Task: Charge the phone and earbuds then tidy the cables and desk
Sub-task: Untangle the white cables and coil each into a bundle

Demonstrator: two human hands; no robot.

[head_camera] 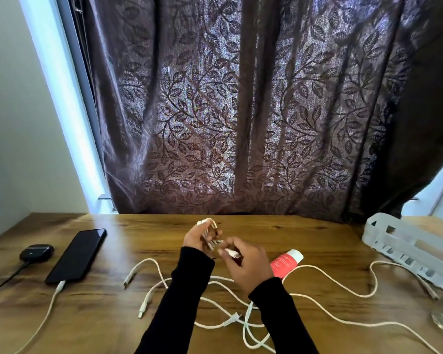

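A dark brown curtain patterned with leaves (241, 111) is hanging behind a wood-grain desk (317, 241) and covering a bright window, with pale wall showing at the left. The desk's back edge is running just below the curtain hem; its middle strip behind the hands is lying bare. A translucent grey slotted plastic basket (404, 246) is sitting at the right edge, its contents too blurred to tell. Loose white braided cables (338, 284) are sprawling across the front half. A black smartphone (77, 256) is lying at the left with a white cable plugged in, beside a black earbud case (36, 252) on a dark lead. A red-and-white tube (287, 261) is lying near the right hand (246, 261), which is pinching a cable end. The left hand (197, 237) is gripping a coiled white cable bundle (210, 231).
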